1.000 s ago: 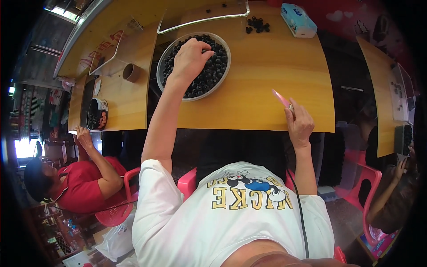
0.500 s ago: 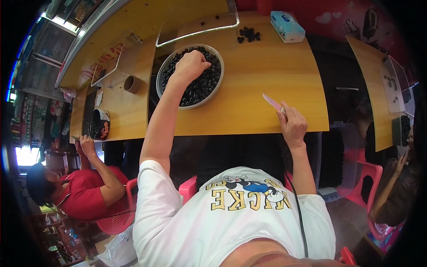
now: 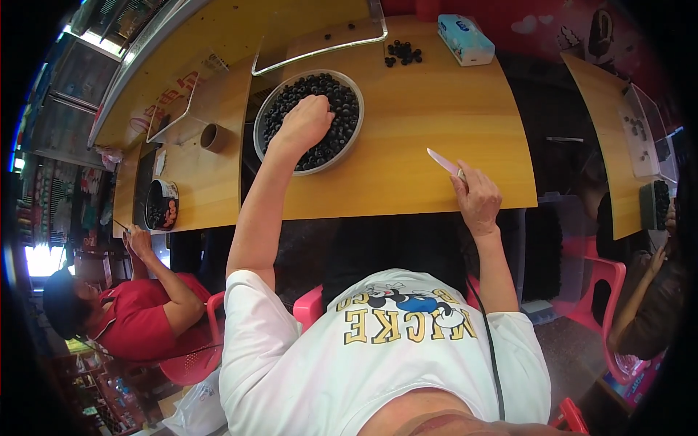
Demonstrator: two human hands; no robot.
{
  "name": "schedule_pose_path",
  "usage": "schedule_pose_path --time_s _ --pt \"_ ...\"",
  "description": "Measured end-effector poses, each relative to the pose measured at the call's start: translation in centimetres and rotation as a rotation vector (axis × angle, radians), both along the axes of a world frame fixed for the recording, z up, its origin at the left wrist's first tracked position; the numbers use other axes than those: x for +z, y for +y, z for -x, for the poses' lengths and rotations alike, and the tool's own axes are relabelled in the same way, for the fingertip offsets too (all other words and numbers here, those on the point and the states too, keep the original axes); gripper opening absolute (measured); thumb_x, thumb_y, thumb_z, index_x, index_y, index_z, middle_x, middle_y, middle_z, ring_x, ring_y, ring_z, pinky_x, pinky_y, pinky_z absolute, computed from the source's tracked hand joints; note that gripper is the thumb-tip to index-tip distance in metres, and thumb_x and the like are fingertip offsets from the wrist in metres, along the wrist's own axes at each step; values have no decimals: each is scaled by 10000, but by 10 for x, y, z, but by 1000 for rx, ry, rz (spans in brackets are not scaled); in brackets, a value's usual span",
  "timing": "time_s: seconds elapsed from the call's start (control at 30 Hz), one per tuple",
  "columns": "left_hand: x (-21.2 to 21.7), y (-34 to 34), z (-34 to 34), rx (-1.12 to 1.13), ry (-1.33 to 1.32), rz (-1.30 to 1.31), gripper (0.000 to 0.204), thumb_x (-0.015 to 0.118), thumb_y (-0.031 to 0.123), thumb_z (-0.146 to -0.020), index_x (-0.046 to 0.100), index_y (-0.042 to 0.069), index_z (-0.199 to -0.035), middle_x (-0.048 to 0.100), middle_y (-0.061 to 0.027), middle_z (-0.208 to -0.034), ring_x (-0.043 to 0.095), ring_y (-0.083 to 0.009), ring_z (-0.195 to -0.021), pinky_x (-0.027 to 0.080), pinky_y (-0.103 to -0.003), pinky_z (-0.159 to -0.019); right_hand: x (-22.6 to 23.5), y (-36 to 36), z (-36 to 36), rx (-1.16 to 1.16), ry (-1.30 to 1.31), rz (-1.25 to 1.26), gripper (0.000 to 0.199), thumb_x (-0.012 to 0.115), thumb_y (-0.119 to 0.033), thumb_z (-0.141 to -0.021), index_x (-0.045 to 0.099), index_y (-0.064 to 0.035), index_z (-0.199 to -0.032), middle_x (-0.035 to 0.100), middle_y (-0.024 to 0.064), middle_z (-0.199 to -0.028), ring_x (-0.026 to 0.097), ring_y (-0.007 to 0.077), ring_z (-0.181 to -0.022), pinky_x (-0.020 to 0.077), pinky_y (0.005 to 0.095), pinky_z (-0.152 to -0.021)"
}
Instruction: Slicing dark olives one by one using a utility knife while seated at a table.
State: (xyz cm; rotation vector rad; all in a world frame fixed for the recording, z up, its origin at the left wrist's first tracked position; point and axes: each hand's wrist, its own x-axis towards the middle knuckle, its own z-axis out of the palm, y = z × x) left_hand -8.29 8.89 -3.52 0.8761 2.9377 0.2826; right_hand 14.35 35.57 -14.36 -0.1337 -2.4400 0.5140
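A wide, pale bowl [image 3: 360, 116] full of small, dark, round pieces [image 3: 331, 145] stands on the wooden table [image 3: 414, 152]. My left hand [image 3: 305, 122] reaches into the bowl from the near side. Its fingers are bent together at the heap, and whether a piece is between them is hidden. Near the table's front edge, to the right of the bowl, my right hand [image 3: 478, 198] is closed round the handle of a small knife [image 3: 442, 161]. The blade points up and left, apart from the bowl.
Beyond the bowl is a clear panel with a white edge [image 3: 320, 54]. Several dark pieces [image 3: 402, 53] lie near a blue tissue pack [image 3: 466, 42]. Leftward are a brown cup [image 3: 213, 137], a black tub [image 3: 163, 205] and a person in red [image 3: 156, 314]. Another person sits far right.
My left hand has drawn slightly nearer to me within the bowl. My right hand and the knife have hardly moved.
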Motion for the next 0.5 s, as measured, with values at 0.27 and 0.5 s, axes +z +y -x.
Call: schedule_pose_path --time_s 0.27,0.5 --pt "-1 -15 3 -27 4 -143 141 559 133 -905 548 0 -952 614 -140 -880 597 -306 -856 465 -400 -751 1 0 -3 9 -12 15 294 610 -303 -918 665 -70 -1089 613 105 -760 613 279 -677 474 361 -608" --pt "14 3 -45 61 -1248 -1443 102 554 167 -964 574 76 -922 539 7 -744 465 -66 -589 417 -195 -548 34 -4 -5 167 -158 998 246 643 -157 -916 672 -33 -1127 602 -3 -776 556 87 -716 414 243 -595"
